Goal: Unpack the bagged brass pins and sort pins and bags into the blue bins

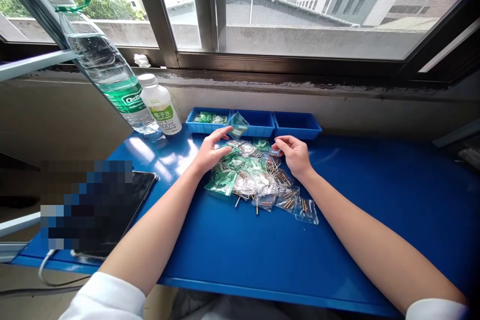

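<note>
A heap of small clear and green zip bags (249, 172) lies on the blue table, with metal pins or screws inside and loose among them. My left hand (214, 151) is over the heap's left side, thumb and fingers apart. Just beyond its fingertips a small green-tinted bag (239, 126) is tilted in front of the blue bins; whether it touches the fingers I cannot tell. At the heap's right side my right hand (295, 156) has thumb and fingers pinched together; anything between them is too small to make out. The left blue bin (208, 127) contains several green bags.
Beside the left bin stand the middle blue bin (258, 130) and right blue bin (300, 132). A white drink bottle (161, 105) and a large water bottle (101, 65) stand at the back left. A tablet (127, 210) with a cable lies at the left edge.
</note>
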`<state>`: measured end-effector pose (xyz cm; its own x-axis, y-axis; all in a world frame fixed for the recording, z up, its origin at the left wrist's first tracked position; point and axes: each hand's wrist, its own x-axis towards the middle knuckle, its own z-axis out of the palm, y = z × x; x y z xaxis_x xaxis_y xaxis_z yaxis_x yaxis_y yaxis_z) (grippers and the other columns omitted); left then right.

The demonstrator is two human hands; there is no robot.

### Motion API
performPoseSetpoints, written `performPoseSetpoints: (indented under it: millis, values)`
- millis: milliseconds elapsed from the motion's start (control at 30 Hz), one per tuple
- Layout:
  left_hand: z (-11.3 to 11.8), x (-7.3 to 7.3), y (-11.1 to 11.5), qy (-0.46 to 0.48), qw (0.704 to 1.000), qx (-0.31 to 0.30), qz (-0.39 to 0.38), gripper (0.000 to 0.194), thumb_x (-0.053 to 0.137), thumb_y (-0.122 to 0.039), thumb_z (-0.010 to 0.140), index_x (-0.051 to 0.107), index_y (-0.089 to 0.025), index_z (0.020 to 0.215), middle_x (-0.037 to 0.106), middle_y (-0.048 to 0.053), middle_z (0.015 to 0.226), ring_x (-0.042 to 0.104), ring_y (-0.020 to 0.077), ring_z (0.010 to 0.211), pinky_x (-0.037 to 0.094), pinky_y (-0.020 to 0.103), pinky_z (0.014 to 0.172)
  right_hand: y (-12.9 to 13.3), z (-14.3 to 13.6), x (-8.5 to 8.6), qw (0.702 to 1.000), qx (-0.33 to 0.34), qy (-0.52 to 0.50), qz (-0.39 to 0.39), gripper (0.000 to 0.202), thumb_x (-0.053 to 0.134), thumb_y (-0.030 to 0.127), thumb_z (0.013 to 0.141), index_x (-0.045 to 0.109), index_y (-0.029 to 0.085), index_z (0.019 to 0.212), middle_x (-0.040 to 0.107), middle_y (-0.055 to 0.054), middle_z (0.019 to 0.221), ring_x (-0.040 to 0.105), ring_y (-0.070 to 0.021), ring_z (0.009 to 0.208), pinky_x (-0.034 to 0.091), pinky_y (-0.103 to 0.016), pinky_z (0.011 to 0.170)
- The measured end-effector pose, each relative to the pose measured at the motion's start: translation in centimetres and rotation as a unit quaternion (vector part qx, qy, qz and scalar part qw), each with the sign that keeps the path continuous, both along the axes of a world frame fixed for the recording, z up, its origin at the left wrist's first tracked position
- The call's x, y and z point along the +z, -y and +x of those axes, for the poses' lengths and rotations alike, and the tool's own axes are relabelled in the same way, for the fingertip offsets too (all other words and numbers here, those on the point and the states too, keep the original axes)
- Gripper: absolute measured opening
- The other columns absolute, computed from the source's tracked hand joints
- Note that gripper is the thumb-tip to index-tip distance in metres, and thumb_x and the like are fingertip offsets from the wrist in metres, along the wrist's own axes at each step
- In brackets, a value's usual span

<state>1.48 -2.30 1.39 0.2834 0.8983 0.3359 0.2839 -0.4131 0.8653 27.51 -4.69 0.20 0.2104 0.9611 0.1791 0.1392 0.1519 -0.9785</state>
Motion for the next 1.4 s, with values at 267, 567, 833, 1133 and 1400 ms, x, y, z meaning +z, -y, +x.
performPoseSetpoints:
  millis: [267, 567, 833, 1133, 1400]
  values:
    - [-1.9, -1.8, -3.6, 0.125, 0.987, 0.104, -0.017, 0.084, 0.063, -0.031, 0.067, 0.036, -0.027, 0.146, 0.033, 0.005, 0.154, 0.048, 0.0291, 0.124, 0.047, 0.036, 0.095, 0.2, -0.3, 0.1, 0.999, 0.030, 0.034, -0.024, 0.030, 0.070, 0.046, 0.069, 0.066, 0.017, 0.077, 0.069, -0.006, 0.069, 0.063, -0.0175, 0.065, 0.050, -0.030, 0.059]
    - [-0.3, -0.5, -2.1, -0.155, 0.971, 0.177, -0.030, 0.080, 0.066, -0.038, 0.067, 0.043, -0.027, 0.142, 0.028, 0.010, 0.154, 0.020, 0.0425, 0.140, 0.019, 0.061, 0.110, 0.4, -0.3, 0.4, 0.997, 0.052, 0.047, -0.028, 0.028, 0.070, 0.044, 0.069, 0.067, 0.017, 0.077, 0.069, -0.006, 0.070, 0.064, -0.0197, 0.068, 0.051, -0.032, 0.062]
    - [-0.3, -1.4, -2.4, -0.270, 0.932, 0.238, 0.033, 0.078, 0.062, -0.036, 0.069, 0.041, -0.020, 0.143, 0.028, 0.017, 0.146, 0.032, 0.0440, 0.127, 0.026, 0.059, 0.104, 0.4, -0.2, 0.2, 0.996, 0.059, 0.056, -0.030, 0.028, 0.071, 0.044, 0.068, 0.067, 0.017, 0.076, 0.069, -0.006, 0.070, 0.064, -0.0197, 0.067, 0.051, -0.033, 0.063]
    - [-0.2, -1.1, -2.1, -0.328, 0.913, 0.235, 0.055, 0.076, 0.055, -0.037, 0.074, 0.035, -0.021, 0.146, 0.037, 0.012, 0.145, 0.037, 0.0375, 0.125, 0.033, 0.050, 0.099, 0.5, -0.2, 0.3, 0.994, 0.059, 0.082, -0.026, 0.025, 0.068, 0.040, 0.071, 0.067, 0.016, 0.078, 0.070, -0.007, 0.072, 0.065, -0.0197, 0.069, 0.050, -0.032, 0.064]
    - [-0.2, -1.1, -2.2, -0.309, 0.925, 0.214, 0.045, 0.075, 0.055, -0.035, 0.073, 0.036, -0.022, 0.145, 0.029, 0.011, 0.154, 0.032, 0.0376, 0.132, 0.030, 0.053, 0.103, 0.3, 0.0, -0.5, 0.991, 0.044, 0.123, 0.002, 0.022, 0.066, 0.038, 0.074, 0.068, 0.016, 0.079, 0.069, -0.008, 0.074, 0.065, -0.0210, 0.071, 0.051, -0.033, 0.066]
